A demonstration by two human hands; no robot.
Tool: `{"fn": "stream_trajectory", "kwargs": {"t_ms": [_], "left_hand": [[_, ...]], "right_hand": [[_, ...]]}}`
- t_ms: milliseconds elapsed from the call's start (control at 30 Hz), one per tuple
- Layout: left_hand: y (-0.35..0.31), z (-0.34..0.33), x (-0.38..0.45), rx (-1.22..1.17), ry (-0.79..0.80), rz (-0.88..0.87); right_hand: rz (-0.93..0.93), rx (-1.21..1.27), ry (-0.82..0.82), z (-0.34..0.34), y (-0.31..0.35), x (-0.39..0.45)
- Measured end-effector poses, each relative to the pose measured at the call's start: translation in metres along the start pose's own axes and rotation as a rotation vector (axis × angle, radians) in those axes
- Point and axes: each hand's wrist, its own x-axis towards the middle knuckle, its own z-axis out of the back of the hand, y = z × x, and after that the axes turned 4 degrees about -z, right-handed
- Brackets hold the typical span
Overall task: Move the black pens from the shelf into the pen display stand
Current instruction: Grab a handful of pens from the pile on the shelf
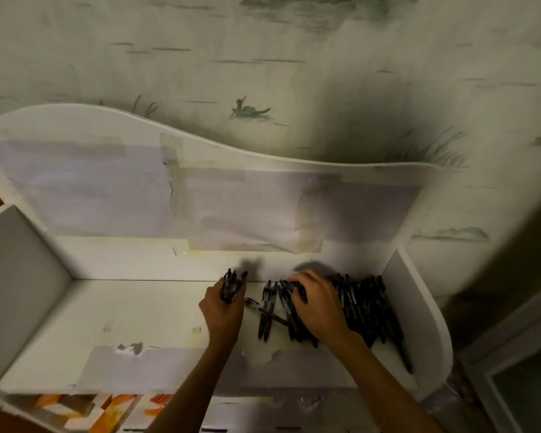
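Grabbing these pens [361,307] mid-barrel seems best to us, since they look light, stiff and slippery; left hand [224,307] has its fingers wrapped round a bunch, right hand [317,307] fingers curled into the shelf [138,307] pile.

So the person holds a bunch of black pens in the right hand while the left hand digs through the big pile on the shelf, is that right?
Not quite: the hands are swapped. In the head view, the left hand holds the bunch of black pens, and the right hand rests on the big pile at the right end of the shelf.
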Motion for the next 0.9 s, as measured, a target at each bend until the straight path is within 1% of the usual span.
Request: {"fn": "stream_trajectory", "kwargs": {"t_ms": [67, 133, 200, 267, 333, 467, 567, 667, 700, 833, 900], "left_hand": [[0.006, 0.003, -0.004, 0.008, 0.059, 0.024], [0.01, 0.007, -0.007, -0.026, 0.074, 0.05], [0.007, 0.009, -0.007, -0.051, 0.017, 0.09], [0.004, 0.01, -0.004, -0.091, -0.057, 0.168], [0.001, 0.012, -0.002, -0.103, -0.06, 0.204], [0.002, 0.016, -0.001, -0.004, 0.037, 0.144], [0.002, 0.018, 0.003, -0.034, 0.008, 0.159], [-0.007, 0.018, 0.005, -0.079, -0.025, 0.104], [-0.007, 0.018, 0.005, -0.084, -0.013, 0.096], [-0.001, 0.021, 0.003, -0.096, 0.045, 0.174], [0.001, 0.023, 0.0, -0.058, 0.069, 0.144]], "right_hand": [[0.001, 0.003, 0.003, 0.0, 0.001, -0.002], [0.005, -0.003, 0.001, 0.0, 0.001, -0.002], [-0.002, -0.002, 0.001, 0.001, 0.002, -0.002], [-0.015, -0.001, 0.004, 0.001, 0.003, -0.002], [-0.025, -0.004, 0.011, 0.0, 0.004, -0.003], [-0.022, -0.002, 0.014, -0.003, 0.009, -0.006], [-0.006, -0.006, 0.005, -0.002, 0.013, -0.007], [-0.001, -0.005, 0.002, 0.0, 0.014, -0.006], [-0.003, -0.003, 0.002, 0.001, 0.015, -0.007], [-0.011, 0.004, 0.01, 0.003, 0.016, -0.009], [-0.014, 0.006, 0.016, 0.003, 0.016, -0.011]]}}
